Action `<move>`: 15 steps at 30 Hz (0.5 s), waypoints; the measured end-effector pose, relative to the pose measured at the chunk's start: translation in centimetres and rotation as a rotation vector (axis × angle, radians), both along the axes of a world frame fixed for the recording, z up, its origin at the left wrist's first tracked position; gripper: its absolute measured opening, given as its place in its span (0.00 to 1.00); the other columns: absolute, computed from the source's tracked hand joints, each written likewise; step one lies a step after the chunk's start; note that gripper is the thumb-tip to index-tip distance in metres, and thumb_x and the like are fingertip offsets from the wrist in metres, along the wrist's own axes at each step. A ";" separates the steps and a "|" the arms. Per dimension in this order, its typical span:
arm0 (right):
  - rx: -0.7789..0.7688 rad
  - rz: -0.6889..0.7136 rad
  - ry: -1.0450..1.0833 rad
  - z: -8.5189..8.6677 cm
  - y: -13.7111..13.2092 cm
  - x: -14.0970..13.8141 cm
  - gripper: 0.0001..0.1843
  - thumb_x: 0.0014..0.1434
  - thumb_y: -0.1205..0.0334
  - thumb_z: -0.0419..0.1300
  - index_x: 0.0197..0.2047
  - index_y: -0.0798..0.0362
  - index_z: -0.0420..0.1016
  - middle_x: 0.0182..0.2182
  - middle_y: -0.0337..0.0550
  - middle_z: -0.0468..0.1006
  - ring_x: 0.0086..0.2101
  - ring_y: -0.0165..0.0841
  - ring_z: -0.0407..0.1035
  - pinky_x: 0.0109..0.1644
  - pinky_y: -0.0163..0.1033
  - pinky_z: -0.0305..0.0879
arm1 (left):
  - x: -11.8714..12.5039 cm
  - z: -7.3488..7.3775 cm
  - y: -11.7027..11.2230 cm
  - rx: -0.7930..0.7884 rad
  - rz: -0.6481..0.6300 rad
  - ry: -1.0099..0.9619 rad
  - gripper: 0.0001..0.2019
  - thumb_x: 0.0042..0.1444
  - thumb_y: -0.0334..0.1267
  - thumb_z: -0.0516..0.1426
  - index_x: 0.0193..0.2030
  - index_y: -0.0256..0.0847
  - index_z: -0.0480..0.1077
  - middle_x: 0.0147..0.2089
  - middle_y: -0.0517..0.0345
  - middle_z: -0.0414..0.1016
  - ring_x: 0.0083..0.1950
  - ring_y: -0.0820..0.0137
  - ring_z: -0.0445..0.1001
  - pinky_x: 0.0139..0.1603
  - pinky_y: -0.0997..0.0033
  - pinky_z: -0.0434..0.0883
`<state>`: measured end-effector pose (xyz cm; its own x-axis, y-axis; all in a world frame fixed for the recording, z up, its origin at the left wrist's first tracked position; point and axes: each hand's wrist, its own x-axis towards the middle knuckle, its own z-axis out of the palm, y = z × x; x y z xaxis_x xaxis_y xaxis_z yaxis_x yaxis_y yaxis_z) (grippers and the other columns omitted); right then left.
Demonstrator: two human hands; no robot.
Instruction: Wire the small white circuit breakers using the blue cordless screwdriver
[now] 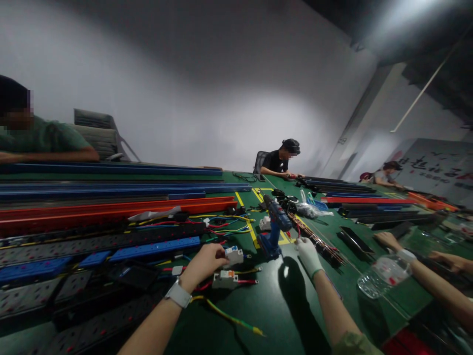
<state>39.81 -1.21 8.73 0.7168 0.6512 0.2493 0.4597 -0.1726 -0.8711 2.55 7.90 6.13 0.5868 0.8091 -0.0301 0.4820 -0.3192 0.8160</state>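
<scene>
The left hand (207, 264) pinches a boxy plastic breaker (234, 255). The cloth-gloved right hand (308, 254) is apart; its grip I can't tell.

Dim overall; white light (412, 7) glows on the dark ceiling (395, 42), upper right. The smooth grey wall (236, 113) is lit unevenly; the glossy green tabletop (268, 298) carries glare and deep shadow (297, 296); edges stretch.

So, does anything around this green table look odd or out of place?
One mismatch: the camera wearer's right hand wears a white, green-cuffed glove, while the left hand, holding a white-and-blue boxy module, is bare. Nothing looks plainly spilled or broken, though the dim, cluttered areas are hard to judge.
</scene>
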 end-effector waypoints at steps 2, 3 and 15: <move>0.031 0.047 0.051 0.5 -1.8 -1.4 0.13 0.61 0.55 0.56 0.40 0.56 0.74 0.28 0.43 0.77 0.25 0.34 0.69 0.25 0.38 0.62 | 0.0 -0.2 0.2 -0.003 0.006 -0.036 0.14 0.51 0.46 0.63 0.37 0.37 0.80 0.41 0.52 0.83 0.43 0.61 0.79 0.45 0.68 0.69; 0.058 0.080 0.066 0.7 -2.7 -2.4 0.14 0.62 0.55 0.54 0.45 0.55 0.73 0.30 0.41 0.77 0.26 0.33 0.70 0.26 0.37 0.63 | -0.1 -0.2 0.3 -0.004 0.007 -0.050 0.14 0.51 0.46 0.63 0.37 0.37 0.80 0.40 0.52 0.83 0.43 0.61 0.79 0.45 0.68 0.69; 0.051 0.424 0.007 -3.7 -1.1 -12.7 0.18 0.67 0.47 0.55 0.44 0.50 0.80 0.42 0.45 0.82 0.45 0.41 0.75 0.52 0.43 0.70 | -0.2 0.4 0.4 -0.073 0.024 -0.088 0.12 0.50 0.41 0.59 0.37 0.38 0.79 0.40 0.52 0.84 0.44 0.60 0.80 0.44 0.68 0.71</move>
